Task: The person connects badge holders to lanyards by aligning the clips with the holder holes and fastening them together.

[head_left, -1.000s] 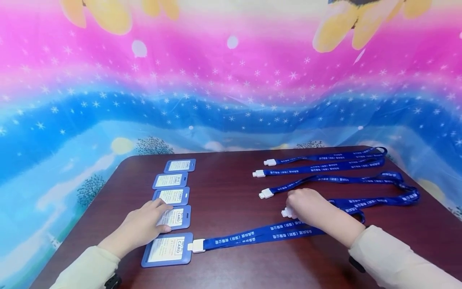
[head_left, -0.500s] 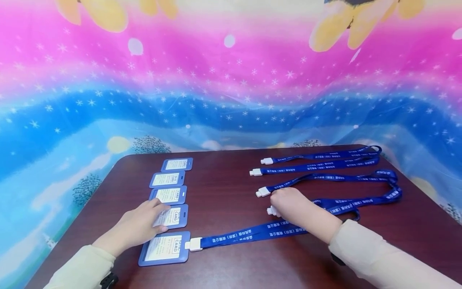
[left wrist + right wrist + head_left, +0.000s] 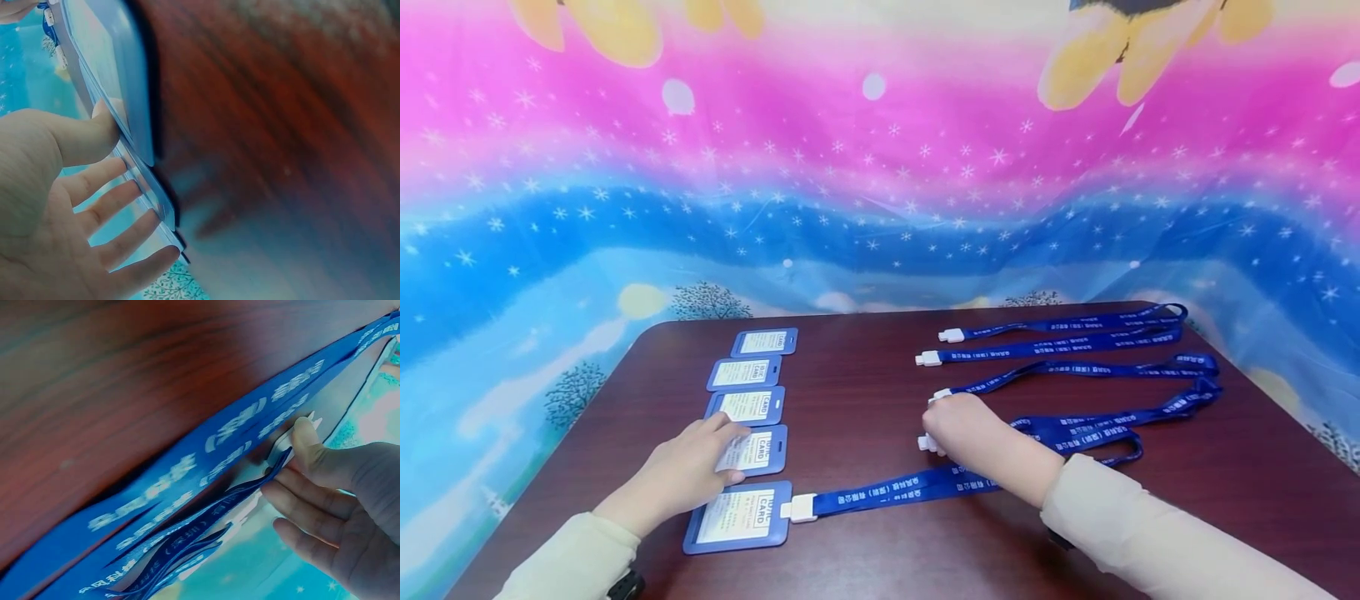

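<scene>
My left hand (image 3: 673,467) rests on a blue-framed ID badge holder (image 3: 771,454), the second from the front in a column of several. In the left wrist view its fingers (image 3: 115,200) lie spread and nearly straight along the badge holders' edges. With thumb and fingertips, my right hand (image 3: 973,433) pinches a blue lanyard (image 3: 206,540) by its white plastic clip (image 3: 925,444), whose tip points left. The clip's back part is hidden by the hand. At the front, another badge holder (image 3: 737,517) is joined to the white clip (image 3: 801,507) of a lanyard (image 3: 880,492) stretching right beneath my right forearm.
Several further badge holders (image 3: 765,341) continue the column toward the back. Across from them, more blue lanyards (image 3: 1060,348) lie side by side, clips facing left. The brown table (image 3: 842,417) ends at a colourful cloth backdrop (image 3: 865,192).
My right hand has moved left, drawing the pinched lanyard's clip toward the badge holders; its strap slid along behind. The left hand stays on the same badge holder.
</scene>
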Tool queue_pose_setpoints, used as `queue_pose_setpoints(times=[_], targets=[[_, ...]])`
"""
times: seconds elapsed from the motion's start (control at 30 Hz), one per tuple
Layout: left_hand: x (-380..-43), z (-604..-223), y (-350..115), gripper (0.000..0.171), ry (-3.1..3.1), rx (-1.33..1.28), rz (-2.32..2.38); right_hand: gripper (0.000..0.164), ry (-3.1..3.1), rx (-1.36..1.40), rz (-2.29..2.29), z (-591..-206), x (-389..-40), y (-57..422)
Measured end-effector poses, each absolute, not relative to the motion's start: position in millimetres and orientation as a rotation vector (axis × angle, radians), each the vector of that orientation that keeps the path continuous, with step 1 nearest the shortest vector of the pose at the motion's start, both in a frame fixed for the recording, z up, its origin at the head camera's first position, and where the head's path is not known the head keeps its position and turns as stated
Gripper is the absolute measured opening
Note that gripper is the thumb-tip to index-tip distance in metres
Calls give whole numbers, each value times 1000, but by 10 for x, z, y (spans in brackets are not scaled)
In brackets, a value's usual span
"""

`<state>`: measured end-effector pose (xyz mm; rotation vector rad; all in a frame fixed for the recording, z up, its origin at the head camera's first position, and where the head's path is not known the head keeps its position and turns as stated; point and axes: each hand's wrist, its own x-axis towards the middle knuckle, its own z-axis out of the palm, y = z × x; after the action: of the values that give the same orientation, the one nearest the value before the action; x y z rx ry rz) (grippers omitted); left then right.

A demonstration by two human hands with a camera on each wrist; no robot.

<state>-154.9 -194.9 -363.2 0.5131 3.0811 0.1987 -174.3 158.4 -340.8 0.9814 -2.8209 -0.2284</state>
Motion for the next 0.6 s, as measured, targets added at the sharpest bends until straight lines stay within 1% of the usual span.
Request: queue_pose_setpoints(times=[0.33,0.6], targets=[[-1560,-3648,-1959,59,3070,500,230,22,-2906,944,-202,-3369,-1797,1355],[-1561,-3661,-1953,59,3066,490,299,23,-2857,973,-285,-3323,-1816,1206]])
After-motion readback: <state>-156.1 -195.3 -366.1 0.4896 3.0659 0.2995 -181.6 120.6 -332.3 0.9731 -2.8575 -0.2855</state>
